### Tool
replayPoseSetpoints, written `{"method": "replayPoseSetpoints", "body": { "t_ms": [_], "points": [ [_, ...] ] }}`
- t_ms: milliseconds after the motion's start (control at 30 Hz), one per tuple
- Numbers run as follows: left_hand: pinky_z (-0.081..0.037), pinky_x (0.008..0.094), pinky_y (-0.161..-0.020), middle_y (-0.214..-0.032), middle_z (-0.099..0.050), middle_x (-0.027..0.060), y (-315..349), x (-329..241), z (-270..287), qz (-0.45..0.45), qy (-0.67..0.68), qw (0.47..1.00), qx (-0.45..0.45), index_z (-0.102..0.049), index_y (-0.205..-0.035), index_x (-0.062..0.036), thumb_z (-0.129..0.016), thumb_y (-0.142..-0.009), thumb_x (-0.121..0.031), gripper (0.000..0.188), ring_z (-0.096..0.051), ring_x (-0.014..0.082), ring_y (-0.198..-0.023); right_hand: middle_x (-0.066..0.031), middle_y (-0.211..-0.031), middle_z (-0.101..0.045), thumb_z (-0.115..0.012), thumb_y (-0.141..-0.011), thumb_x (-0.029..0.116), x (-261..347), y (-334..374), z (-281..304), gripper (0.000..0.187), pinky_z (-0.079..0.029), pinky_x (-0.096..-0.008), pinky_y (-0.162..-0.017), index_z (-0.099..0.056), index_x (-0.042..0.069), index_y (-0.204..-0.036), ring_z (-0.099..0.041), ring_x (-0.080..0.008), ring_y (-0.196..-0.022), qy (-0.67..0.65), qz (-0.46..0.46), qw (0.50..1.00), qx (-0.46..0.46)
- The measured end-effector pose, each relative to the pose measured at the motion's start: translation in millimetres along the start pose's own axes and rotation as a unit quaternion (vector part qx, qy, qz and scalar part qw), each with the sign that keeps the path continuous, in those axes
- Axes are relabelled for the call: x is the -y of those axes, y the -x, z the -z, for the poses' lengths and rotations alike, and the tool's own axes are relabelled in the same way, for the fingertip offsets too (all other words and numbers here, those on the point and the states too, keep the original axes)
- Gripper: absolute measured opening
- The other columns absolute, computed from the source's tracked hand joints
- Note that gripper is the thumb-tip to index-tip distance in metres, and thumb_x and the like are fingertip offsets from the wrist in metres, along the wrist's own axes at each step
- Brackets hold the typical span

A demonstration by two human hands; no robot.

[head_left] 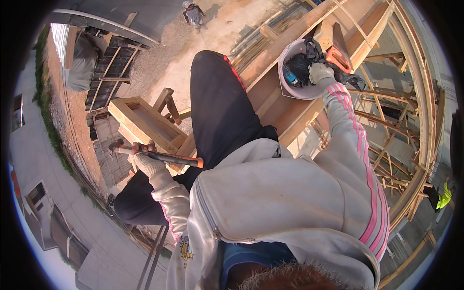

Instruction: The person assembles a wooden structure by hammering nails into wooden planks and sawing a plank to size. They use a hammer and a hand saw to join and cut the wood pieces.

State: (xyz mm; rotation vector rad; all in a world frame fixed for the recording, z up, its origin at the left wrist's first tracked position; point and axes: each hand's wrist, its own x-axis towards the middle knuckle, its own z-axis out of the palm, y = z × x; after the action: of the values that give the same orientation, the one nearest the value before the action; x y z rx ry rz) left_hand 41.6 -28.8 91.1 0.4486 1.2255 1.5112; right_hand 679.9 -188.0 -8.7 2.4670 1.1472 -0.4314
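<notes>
My left hand [147,163], in a pale knit glove with bare fingertips, is closed around a hammer [176,158] with a black and orange handle. The hammer's head points left, and its butt end lies by my thigh. My right hand [320,72], also gloved, reaches over the rim of a whitish bucket [304,93]. Its fingers look curled against a black plastic bag [298,65]; what they grip is hidden. Inside the bucket lies a blue object [291,77], its kind unclear. An orange-handled hand saw [338,59] rests right beside my right hand.
I sit high up on wooden formwork [270,104]. A wooden box-like frame [145,123] stands beyond my left hand. Timber framing [386,130] drops away on the right. Far below are a person [194,14] at the top and another in a yellow vest [443,195].
</notes>
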Motion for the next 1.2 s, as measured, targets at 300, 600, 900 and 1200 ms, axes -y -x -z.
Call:
{"method": "replayPoseSetpoints", "body": {
  "t_ms": [300, 600, 900, 1200],
  "points": [
    [-0.052, 0.0363, -0.067, -0.061, -0.045, 0.0005, 2, -3, 0, 0.034, -0.021, 0.999, -0.003, -0.051, -0.076, -0.0136, -0.066, -0.098, -0.015, 0.027, -0.045, 0.0165, -0.051, -0.0205, -0.112, -0.073, -0.066, -0.09, 0.017, 80, -49, -23, 0.028, -0.056, -0.0488, -0.096, -0.071, 0.007, -0.116, -0.07, -0.0395, -0.108, -0.099, 0.076, 0.992, 0.023],
    [-0.055, 0.0367, -0.071, -0.061, -0.046, 0.0011, 1, 3, 3, 0.049, 0.004, 0.996, -0.068, -0.055, -0.08, -0.014, -0.067, -0.1, -0.024, 0.025, -0.044, 0.0178, -0.051, -0.0158, -0.142, -0.063, -0.063, -0.097, 0.03, 89, -91, -60, 0.044, -0.052, -0.044, -0.106, -0.065, 0.017, -0.138, -0.062, -0.0301, -0.131, -0.151, -0.099, 0.983, 0.04],
    [-0.054, 0.0342, -0.07, -0.062, -0.047, 0.0004, 0, 5, 8, 0.02, 0.054, 0.998, -0.03, -0.056, -0.088, -0.0108, -0.069, -0.097, -0.024, 0.021, -0.045, 0.0168, -0.052, -0.0161, -0.141, -0.064, -0.071, -0.093, 0.025, 111, -77, -25, 0.054, -0.054, -0.0443, -0.103, -0.059, 0.02, -0.144, -0.062, -0.0308, -0.131, -0.136, -0.123, 0.98, 0.075],
    [-0.054, 0.0352, -0.071, -0.064, -0.048, 0.001, 9, 0, -5, 0.047, 0.06, 0.992, -0.099, -0.056, -0.091, -0.0095, -0.067, -0.099, -0.021, 0.018, -0.047, 0.0165, -0.055, -0.016, -0.138, -0.066, -0.071, -0.093, 0.024, 101, -79, -36, 0.053, -0.055, -0.0443, -0.102, -0.059, 0.02, -0.144, -0.063, -0.0315, -0.129, -0.112, -0.13, 0.982, 0.081]
  ]
}}
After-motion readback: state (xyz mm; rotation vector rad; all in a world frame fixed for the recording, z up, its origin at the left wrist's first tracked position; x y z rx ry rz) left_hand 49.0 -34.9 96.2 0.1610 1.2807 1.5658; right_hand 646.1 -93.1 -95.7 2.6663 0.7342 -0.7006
